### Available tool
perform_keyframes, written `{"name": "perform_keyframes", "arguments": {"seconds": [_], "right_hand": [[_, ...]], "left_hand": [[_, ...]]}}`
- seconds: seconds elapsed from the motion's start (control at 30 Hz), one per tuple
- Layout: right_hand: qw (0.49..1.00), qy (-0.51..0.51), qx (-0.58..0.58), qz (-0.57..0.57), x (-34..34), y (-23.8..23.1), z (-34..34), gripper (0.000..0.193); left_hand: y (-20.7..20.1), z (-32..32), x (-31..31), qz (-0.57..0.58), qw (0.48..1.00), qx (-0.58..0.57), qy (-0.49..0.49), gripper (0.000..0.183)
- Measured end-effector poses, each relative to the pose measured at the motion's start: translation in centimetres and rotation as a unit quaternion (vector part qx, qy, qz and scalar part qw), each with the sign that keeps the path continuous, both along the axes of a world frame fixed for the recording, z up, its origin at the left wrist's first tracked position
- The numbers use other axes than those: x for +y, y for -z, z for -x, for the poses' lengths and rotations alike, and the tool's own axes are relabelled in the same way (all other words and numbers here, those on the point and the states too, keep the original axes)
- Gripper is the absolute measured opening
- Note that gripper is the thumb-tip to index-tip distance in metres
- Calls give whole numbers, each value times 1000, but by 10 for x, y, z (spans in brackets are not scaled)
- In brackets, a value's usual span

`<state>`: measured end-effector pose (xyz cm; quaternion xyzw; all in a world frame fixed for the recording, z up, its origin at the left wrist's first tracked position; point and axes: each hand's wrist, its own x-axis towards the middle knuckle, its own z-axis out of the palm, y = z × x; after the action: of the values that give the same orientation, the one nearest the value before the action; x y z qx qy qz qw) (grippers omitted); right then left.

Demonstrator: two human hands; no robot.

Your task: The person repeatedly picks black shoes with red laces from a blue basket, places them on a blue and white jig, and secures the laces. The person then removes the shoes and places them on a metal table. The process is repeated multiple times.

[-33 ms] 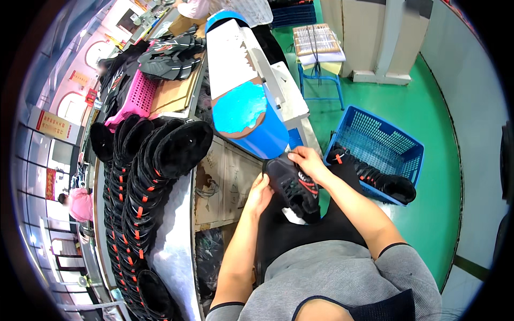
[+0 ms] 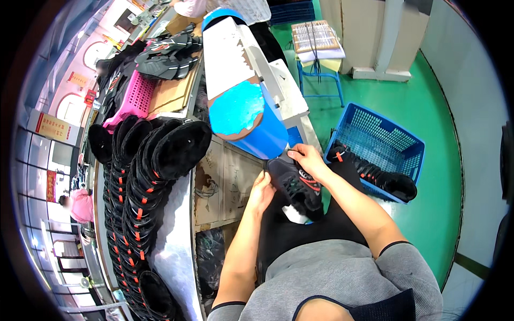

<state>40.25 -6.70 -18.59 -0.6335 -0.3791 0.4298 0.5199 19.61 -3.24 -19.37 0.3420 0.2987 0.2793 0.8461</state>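
Under the front end of a blue machine (image 2: pixel 257 134) I hold a black shoe upper (image 2: pixel 294 184) with red and white markings on its side. My left hand (image 2: pixel 262 190) grips its toe end from the left, thumb along the edge. On the other side, my right hand (image 2: pixel 309 160) pinches the toe edge close to the machine. The heel end hangs toward my lap, over a small white patch. The machine's body hides whatever meets the toe edge.
Long nested rows of black shoe uppers (image 2: pixel 136 214) line the bench at left. Beyond them stands a pink basket (image 2: pixel 140 93) beside grey-black pieces (image 2: pixel 167 61). At right, a blue crate (image 2: pixel 393 131) on the floor holds more uppers (image 2: pixel 375 174). A blue stool (image 2: pixel 324 85) carries stacked material.
The heel end of the shoe upper has shifted slightly to the right. Both hands keep their grip in nearly the same place.
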Motion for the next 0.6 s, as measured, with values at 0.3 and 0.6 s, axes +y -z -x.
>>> {"name": "perform_keyframes", "arguments": {"seconds": [0.3, 0.6], "right_hand": [[941, 78, 327, 42, 5, 14, -8, 19], [999, 7, 27, 44, 12, -28, -6, 15]], "left_hand": [[-23, -28, 15, -58, 990, 84, -97, 25], [25, -27, -12, 87, 982, -99, -133, 40]]}}
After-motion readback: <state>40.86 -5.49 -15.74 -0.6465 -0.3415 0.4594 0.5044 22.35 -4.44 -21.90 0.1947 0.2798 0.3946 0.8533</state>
